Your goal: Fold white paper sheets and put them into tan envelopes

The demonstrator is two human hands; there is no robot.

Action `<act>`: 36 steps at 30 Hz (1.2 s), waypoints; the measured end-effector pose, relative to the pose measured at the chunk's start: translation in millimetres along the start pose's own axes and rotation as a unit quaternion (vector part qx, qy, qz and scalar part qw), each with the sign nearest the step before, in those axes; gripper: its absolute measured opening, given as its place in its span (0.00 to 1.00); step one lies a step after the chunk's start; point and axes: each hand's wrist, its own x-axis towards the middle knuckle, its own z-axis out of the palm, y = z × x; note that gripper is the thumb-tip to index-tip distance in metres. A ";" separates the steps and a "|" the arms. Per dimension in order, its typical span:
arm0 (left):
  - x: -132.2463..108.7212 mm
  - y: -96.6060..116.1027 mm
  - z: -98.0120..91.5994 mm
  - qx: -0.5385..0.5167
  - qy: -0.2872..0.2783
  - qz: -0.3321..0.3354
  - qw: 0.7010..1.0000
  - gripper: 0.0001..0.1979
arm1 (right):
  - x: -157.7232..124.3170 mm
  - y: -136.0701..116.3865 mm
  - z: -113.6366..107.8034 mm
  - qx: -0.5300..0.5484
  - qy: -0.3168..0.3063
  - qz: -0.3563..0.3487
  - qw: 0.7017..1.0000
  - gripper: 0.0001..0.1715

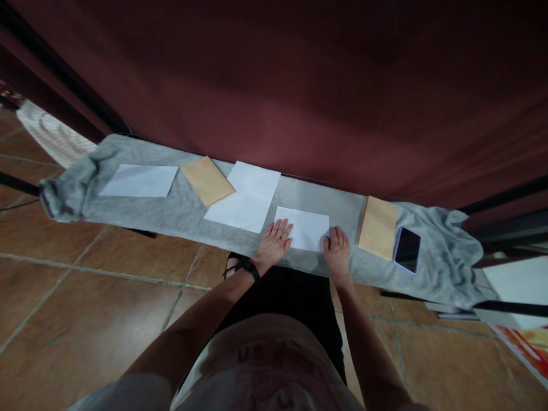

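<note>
My left hand (274, 244) lies flat with its fingers stretched over the left edge of a white sheet of paper (306, 228). At that sheet's right edge, my right hand (337, 251) rests palm down, fingers extended. Neither hand grips anything. Left of my left hand lies a larger white sheet (252, 200) with a crease across it. A brown envelope (208, 180) overlaps its left side at an angle. To the right of my right hand is a stack of brown envelopes (379, 228).
A phone (407, 249) with a dark screen lies right of the envelope stack. Another white paper (139, 181) is at the far left. Grey cloth (137, 217) covers the narrow bench, bunched at both ends. A dark red curtain (274, 131) hangs right behind it.
</note>
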 end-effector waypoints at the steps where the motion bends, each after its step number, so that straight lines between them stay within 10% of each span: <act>1: 0.1 0.0 0.3 -0.001 0.000 -0.001 1.000 0.27 | -1.9 0.1 -1.8 0.007 0.002 0.004 1.000 0.28; 17: 1.4 -2.9 -1.0 -0.045 -0.002 -0.010 0.999 0.28 | -0.9 -26.9 -24.8 0.029 -0.073 0.155 0.985 0.20; 27: -1.9 -6.3 -0.5 -0.092 0.051 -0.026 0.994 0.30 | 14.5 -20.2 -24.5 0.239 -0.094 0.201 0.945 0.18; 36: -9.6 -19.6 3.8 -0.256 0.127 -0.070 0.956 0.28 | 51.5 -44.0 -86.0 0.294 0.105 0.084 0.946 0.24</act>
